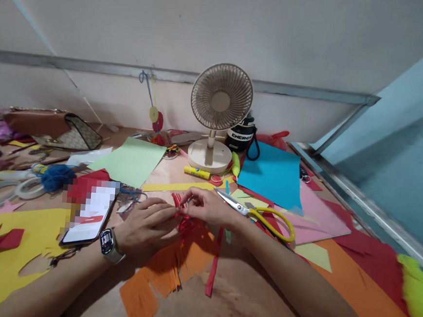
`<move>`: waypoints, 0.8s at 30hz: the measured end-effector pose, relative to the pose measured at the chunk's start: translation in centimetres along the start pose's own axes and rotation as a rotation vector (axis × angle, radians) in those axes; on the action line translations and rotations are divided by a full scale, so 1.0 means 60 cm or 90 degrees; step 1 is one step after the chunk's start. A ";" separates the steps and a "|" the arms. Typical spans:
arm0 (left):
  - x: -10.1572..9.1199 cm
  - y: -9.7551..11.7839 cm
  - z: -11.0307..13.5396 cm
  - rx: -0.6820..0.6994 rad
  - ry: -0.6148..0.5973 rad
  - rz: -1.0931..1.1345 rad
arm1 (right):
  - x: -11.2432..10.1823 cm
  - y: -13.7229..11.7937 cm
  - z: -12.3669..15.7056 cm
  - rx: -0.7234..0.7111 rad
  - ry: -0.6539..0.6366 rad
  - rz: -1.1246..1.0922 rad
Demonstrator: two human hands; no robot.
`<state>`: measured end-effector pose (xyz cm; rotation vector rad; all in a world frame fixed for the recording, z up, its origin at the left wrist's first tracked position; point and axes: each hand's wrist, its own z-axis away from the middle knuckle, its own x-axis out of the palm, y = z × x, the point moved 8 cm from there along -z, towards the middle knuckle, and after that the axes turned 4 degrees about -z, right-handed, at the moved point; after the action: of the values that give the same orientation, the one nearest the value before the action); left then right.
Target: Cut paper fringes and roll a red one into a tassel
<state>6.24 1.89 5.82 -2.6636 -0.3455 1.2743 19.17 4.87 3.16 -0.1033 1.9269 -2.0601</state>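
Red paper strips (190, 226): right hand (207, 207) fingers clamped on them; left hand (147, 226) fingers touch from 9 o'clock, closure hidden, cannot tell. Strip ends show at 11 and 5 o'clock of the fingertips.

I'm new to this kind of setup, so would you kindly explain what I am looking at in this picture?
There is no machine here: these are a person's own bare left hand and right hand. The single picture comes from a camera worn on that person's head, looking forward and down.

The fingertips of both hands meet at a bunch of thin red strips; the exact grip is too small to make out. Just below lies fringed orange paper. On the table you also see yellow-handled scissors to the right, a phone to the left, and a small fan behind.
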 end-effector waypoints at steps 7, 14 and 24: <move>0.001 0.002 -0.003 0.007 0.006 0.002 | 0.003 0.005 -0.001 0.001 0.035 0.047; 0.004 -0.002 -0.001 -0.012 -0.005 0.028 | -0.004 0.004 -0.003 -0.014 0.063 0.034; 0.004 -0.006 -0.004 -0.051 -0.007 0.038 | -0.007 0.011 -0.002 0.001 0.058 0.032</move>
<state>6.53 2.32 5.89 -2.7536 -0.3279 1.3183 19.67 5.04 2.56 0.0389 1.9593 -2.0666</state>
